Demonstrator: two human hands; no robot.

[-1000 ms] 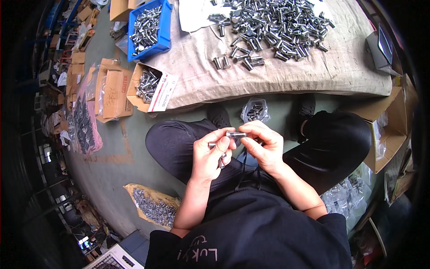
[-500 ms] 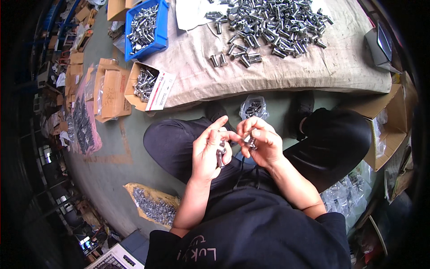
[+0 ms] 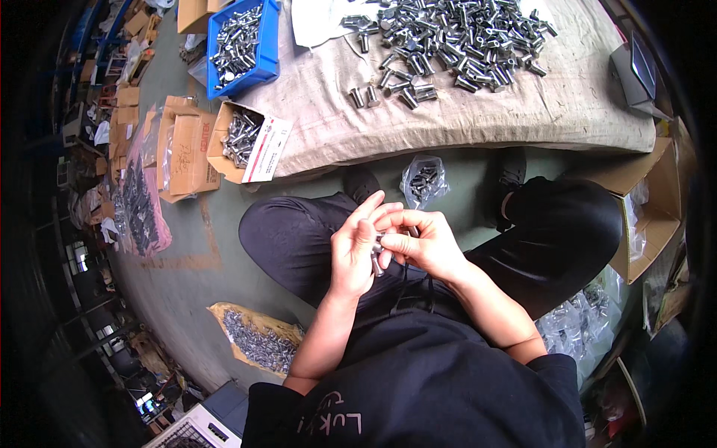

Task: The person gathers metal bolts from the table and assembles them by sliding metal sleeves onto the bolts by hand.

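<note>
My left hand [image 3: 351,257] is held up above my lap with its fingers curled round shiny flat-headed metal fasteners [image 3: 378,266]. One fastener's cylindrical shank sticks out below the fingers. Against it my right hand [image 3: 433,246] is closed, thumb and forefinger pinching at the pieces in the left palm. Another bit of metal [image 3: 413,232] shows between the right hand's fingers. How many pieces lie in each hand is hidden by the fingers. Beyond the hands, a clear plastic bag [image 3: 435,191] with similar metal pieces stands on the floor between my feet.
A cloth-covered table [image 3: 478,123] ahead bears a large heap of fasteners [image 3: 463,45]. At its left are a blue bin [image 3: 269,56] and a cardboard box [image 3: 218,149] of fasteners. An open carton [image 3: 653,216] stands right; a sack of small parts [image 3: 258,340] lies lower left.
My right hand has moved left and its fingers now meet my left hand, where a small gap was before. The left hand has shifted slightly right.
</note>
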